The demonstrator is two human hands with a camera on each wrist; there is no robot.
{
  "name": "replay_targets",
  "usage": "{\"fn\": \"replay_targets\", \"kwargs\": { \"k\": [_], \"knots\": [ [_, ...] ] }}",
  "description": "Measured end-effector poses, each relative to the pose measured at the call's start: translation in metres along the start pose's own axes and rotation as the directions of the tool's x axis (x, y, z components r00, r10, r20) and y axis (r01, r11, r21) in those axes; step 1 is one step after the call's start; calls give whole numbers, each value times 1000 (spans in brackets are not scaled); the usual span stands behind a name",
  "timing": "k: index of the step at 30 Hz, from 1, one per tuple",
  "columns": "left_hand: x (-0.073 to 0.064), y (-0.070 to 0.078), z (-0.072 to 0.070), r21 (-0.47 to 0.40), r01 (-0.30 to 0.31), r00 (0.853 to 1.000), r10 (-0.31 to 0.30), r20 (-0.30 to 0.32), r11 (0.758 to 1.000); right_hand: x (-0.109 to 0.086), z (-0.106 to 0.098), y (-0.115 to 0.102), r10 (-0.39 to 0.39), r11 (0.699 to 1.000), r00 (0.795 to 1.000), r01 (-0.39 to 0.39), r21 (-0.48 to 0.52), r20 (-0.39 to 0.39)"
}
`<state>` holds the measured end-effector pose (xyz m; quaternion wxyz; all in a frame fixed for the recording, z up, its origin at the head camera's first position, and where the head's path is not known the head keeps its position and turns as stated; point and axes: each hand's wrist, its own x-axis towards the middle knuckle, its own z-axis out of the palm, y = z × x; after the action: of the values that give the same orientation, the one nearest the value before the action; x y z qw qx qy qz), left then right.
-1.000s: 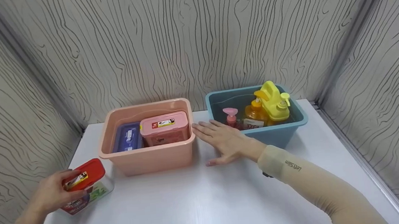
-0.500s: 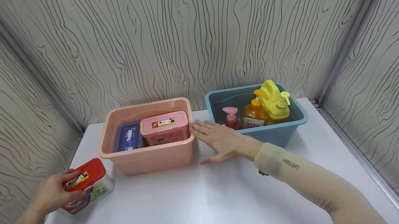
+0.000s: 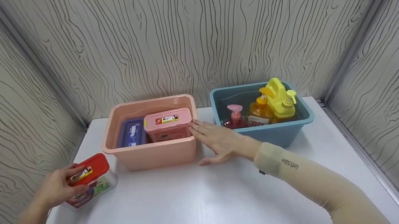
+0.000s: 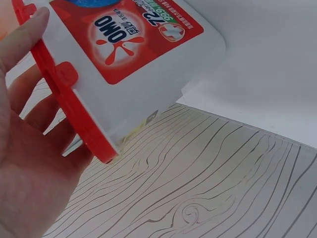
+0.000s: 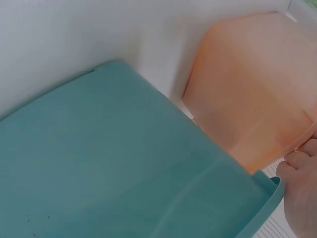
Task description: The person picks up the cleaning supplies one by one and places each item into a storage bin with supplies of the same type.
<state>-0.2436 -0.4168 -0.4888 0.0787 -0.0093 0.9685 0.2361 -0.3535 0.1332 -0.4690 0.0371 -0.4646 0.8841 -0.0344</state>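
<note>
My left hand (image 3: 58, 186) grips a white detergent box (image 3: 105, 185) by its red lid (image 3: 98, 167), at the left of the table. The left wrist view shows the thumb on one side of the lid and the fingers on the other, with a red OMO label (image 4: 119, 42) on the box. My right hand (image 3: 220, 139) lies with straight fingers against the right rim of the pink bin (image 3: 153, 158). Inside that bin are a pink-lidded detergent box (image 3: 168, 127) and a blue box (image 3: 131, 132). In the right wrist view, the right fingertips (image 5: 297, 159) meet the bin's edge.
A teal bin (image 3: 266, 135) stands right of the pink one, behind my right forearm. It holds a red pump bottle (image 3: 235, 118), an orange pump bottle (image 3: 260, 110) and a yellow jug-shaped pump bottle (image 3: 281, 101). Patterned panels (image 3: 193, 36) enclose the white table (image 3: 193, 206).
The head view has shifted slightly. My right hand has edged left, its fingertips now overlapping the pink bin's rim. The left hand keeps its hold on the detergent box in about the same place.
</note>
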Motion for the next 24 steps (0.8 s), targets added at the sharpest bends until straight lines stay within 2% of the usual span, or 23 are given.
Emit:
{"fn": "replay_targets", "kwargs": {
  "k": [6,13,18,24],
  "knots": [
    [2,-1,1,-4,-10,1000,10,6,1000,-2,-1,-1,6,1000,1000,-6,-20,12],
    [5,3,-4,34,-21,1000,20,23,999,0,-1,-3,-1,999,1000,2,-37,21],
    [6,11,-9,60,-43,999,41,35,997,1,-2,-4,-3,999,1000,4,-38,22],
    [5,28,-12,86,-117,993,115,26,989,-1,-3,-3,-11,999,1000,11,-54,4]
  ]
}}
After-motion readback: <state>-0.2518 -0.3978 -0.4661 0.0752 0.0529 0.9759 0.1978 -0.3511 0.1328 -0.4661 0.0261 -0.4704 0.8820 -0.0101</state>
